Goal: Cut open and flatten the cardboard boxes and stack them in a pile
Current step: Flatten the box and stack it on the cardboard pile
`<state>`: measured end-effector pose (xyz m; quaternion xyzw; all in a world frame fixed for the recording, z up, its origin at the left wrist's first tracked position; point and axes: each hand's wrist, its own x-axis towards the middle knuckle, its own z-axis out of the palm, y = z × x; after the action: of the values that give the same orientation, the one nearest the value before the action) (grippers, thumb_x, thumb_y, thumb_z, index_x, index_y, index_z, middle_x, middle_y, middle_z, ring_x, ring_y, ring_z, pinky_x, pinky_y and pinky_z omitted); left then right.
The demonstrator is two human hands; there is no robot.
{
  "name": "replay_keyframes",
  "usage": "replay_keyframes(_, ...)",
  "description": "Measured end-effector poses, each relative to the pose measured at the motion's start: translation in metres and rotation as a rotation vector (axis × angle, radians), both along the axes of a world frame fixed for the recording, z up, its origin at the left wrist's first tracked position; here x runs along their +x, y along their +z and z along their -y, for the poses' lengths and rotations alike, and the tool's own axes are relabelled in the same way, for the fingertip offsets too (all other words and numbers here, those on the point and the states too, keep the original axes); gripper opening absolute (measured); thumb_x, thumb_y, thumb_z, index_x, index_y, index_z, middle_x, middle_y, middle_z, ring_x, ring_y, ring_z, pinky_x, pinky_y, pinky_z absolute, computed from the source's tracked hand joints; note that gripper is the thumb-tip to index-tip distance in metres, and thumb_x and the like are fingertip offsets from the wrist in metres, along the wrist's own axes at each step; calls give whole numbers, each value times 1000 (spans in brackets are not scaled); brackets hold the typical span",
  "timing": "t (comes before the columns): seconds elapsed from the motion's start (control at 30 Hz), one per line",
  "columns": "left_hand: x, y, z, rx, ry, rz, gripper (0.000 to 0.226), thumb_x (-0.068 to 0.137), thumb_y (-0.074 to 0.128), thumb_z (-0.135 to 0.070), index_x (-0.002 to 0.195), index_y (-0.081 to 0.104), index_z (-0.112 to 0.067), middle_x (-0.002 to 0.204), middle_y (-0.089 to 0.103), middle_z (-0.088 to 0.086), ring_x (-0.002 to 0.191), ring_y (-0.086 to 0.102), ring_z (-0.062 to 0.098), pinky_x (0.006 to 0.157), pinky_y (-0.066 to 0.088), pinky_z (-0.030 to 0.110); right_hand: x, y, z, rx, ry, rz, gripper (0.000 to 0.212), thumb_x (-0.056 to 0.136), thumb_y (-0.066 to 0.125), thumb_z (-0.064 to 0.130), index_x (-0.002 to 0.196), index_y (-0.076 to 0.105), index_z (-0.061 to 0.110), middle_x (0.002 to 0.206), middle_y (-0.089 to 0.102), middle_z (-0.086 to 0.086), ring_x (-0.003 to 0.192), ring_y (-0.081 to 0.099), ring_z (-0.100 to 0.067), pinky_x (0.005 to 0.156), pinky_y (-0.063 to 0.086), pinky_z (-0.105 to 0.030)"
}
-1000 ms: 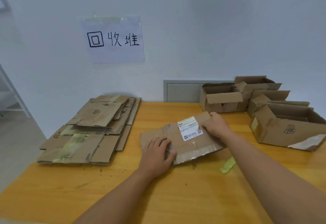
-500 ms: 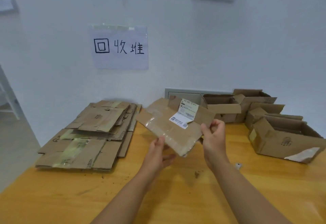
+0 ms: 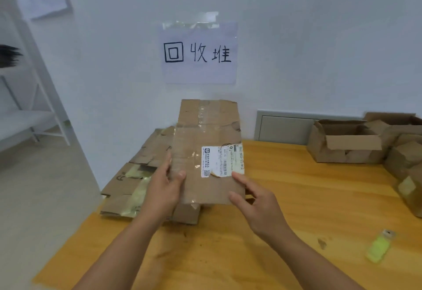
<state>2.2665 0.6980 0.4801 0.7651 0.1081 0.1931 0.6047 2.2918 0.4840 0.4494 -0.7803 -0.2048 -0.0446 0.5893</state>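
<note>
Two hands carry one flattened box (image 3: pixel 206 152) above the pile of flattened cardboard (image 3: pixel 134 175) at the bench's (image 3: pixel 296 198) far-left corner. The left hand (image 3: pixel 165 189) has its grip pinched on the sheet's left edge; the right hand (image 3: pixel 258 205) is relaxed, fingers spread, its fingertips at the near-right corner. Lowering it flat, edges squared with the pile, should keep the stack from sliding. Unopened-out boxes (image 3: pixel 344 140) wait at far right; a yellow-green cutter (image 3: pixel 379 247) lies near right, well clear.
</note>
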Motion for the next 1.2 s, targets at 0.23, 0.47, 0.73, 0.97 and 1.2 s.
replay_keyframes(0.23, 58, 13, -70, 391, 209, 17, 30, 98, 53, -14, 120, 49, -33, 104, 57, -9, 91, 61, 16, 76, 53, 36, 60, 16, -79, -214, 46, 60, 56, 94, 66, 36, 146, 47, 27, 137, 57, 11, 112, 57, 2, 95, 47, -18)
replay_keyframes(0.47, 134, -18, -119, 755, 251, -139, 30, 101, 48, -26, 125, 63, -19, 131, 58, 6, 116, 56, 27, 90, 45, 35, 117, -1, -125, -634, 67, 107, 66, 95, 54, 56, 151, 39, 25, 145, 52, 1, 132, 46, -21, 99, 41, -34)
replay_keyframes(0.73, 140, -62, -104, 1068, 246, -235, 30, 101, 43, -23, 121, 65, -19, 139, 48, 5, 124, 42, 29, 99, 36, 39, 137, -38, -129, -957, 93, 256, 63, 96, 39, 63, 149, 34, 30, 164, 9, -1, 151, 0, -21, 122, 10, -45)
replay_keyframes(0.97, 134, -82, -88, 881, 111, -218, 35, 103, 42, -33, 131, 57, -20, 141, 49, 3, 125, 46, 26, 98, 39, 36, 146, -50, -132, -965, 197, 171, 69, 99, 28, 63, 158, 14, 30, 167, 1, 6, 153, -1, -13, 123, 8, -45)
replay_keyframes(1.2, 134, -74, -86, 891, -7, -372, 50, 103, 37, -41, 148, 39, -20, 161, 24, 5, 147, 23, 24, 118, 21, 40, 144, -24, -122, -961, 291, 66, 75, 98, 38, 61, 158, 14, 24, 167, -1, 1, 153, -3, -15, 122, 8, -51)
